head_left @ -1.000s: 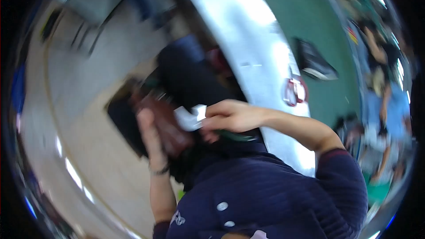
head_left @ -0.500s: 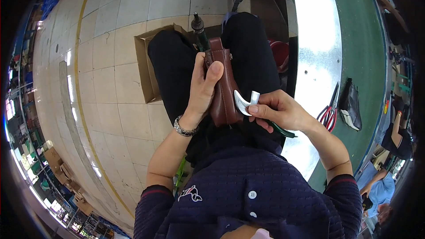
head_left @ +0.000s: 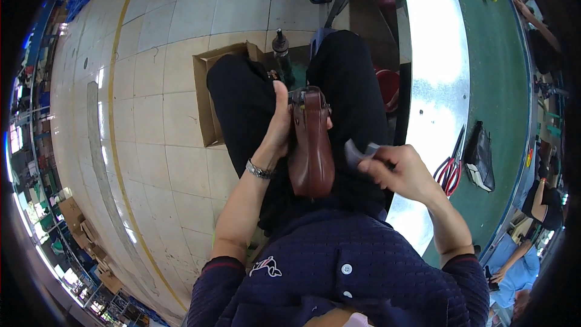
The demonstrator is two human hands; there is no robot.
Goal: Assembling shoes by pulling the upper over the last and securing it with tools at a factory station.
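Note:
A brown leather shoe [head_left: 311,151] stands sole-up on a metal stand [head_left: 282,54] between my knees. My left hand [head_left: 279,124] grips the shoe's left side, a metal bracelet on its wrist. To the shoe's right, my right hand [head_left: 400,172] is shut on a small grey piece [head_left: 356,151] that pokes out toward the shoe without touching it. What kind of piece it is, I cannot tell. My black trousers lie under both hands.
An open cardboard box [head_left: 209,94] sits on the tiled floor at my left. On my right runs a shiny metal bench edge [head_left: 433,85] with a green top, red-handled scissors [head_left: 449,169] and a black shoe upper [head_left: 481,157]. Other people sit at far right.
The view has swung down from the bench to my lap. My right hand has pulled away from the shoe to the right with the small piece. My left hand stays on the shoe.

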